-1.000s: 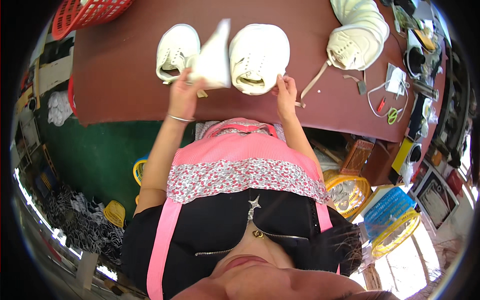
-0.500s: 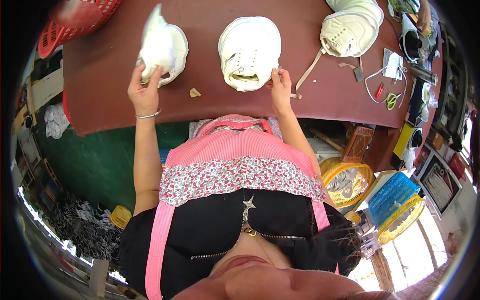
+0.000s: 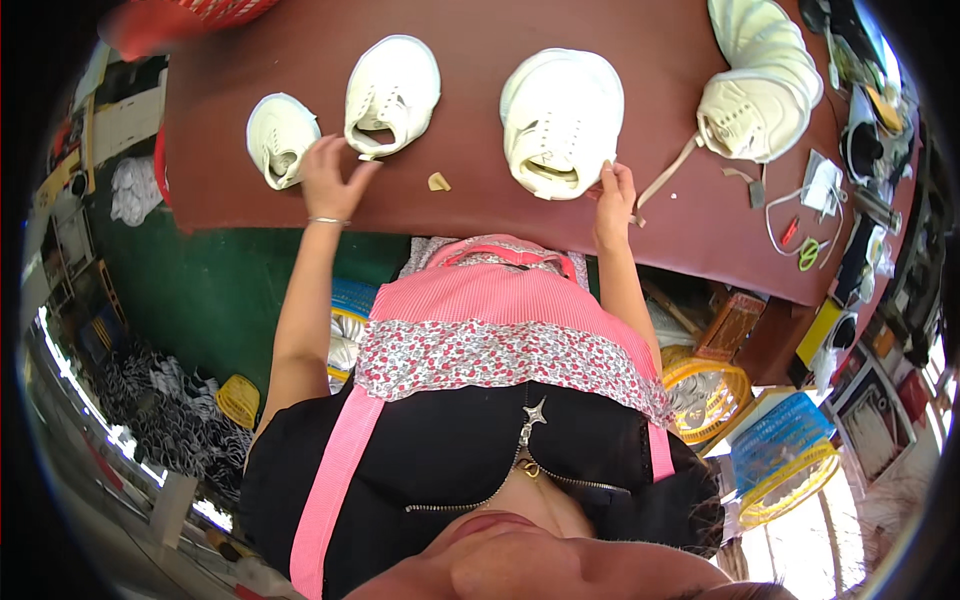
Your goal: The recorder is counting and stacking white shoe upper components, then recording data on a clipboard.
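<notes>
Cream-white shoe uppers lie on the brown table. My left hand [image 3: 332,180] is open, fingers and thumb apart, between a small upper [image 3: 283,125] at the far left and a second upper [image 3: 398,85] just right of it. My right hand [image 3: 614,205] has its thumb and fingers closed on the lower right edge of the middle shoe upper [image 3: 565,100], whose opening faces me. Whether that one is a single piece or several stacked, I cannot tell. A tan scrap [image 3: 439,182] lies between the hands.
A curved stack of uppers [image 3: 757,115] with a trailing beige strip [image 3: 668,175] lies at the right. Beyond are green-handled scissors [image 3: 808,258], a red tool [image 3: 789,231] and a white cord. A red basket [image 3: 205,12] stands at the back left corner.
My left hand has let go of the upper it held up, which now lies at the far left. The view has swung left, while my right hand stays by the middle upper.
</notes>
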### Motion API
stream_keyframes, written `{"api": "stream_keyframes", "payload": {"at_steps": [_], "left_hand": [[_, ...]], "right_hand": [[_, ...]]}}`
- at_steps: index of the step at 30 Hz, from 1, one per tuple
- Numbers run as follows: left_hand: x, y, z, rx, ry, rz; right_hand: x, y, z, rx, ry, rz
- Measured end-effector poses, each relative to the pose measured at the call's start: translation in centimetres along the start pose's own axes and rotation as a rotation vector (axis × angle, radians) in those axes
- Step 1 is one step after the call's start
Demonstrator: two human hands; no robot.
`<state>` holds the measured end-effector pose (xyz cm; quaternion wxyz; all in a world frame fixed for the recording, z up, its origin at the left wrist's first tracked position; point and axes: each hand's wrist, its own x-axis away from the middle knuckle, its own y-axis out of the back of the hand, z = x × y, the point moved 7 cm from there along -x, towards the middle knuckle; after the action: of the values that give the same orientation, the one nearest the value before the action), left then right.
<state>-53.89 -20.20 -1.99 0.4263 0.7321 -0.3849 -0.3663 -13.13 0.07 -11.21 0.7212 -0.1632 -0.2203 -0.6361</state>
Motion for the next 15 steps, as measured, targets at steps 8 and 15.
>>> {"api": "stream_keyframes", "payload": {"at_steps": [8, 15], "left_hand": [[-7.5, -6.5, -2.1, 0.121, 0.049, -0.207], [-6.9, -3.8, -19.3, 0.393, -0.459, 0.078]], "right_hand": [[0.7, -0.9, 0.8, 0.036, 0.018, -0.046], [2.6, -1.4, 1.9, -0.074, 0.122, -0.127]]}}
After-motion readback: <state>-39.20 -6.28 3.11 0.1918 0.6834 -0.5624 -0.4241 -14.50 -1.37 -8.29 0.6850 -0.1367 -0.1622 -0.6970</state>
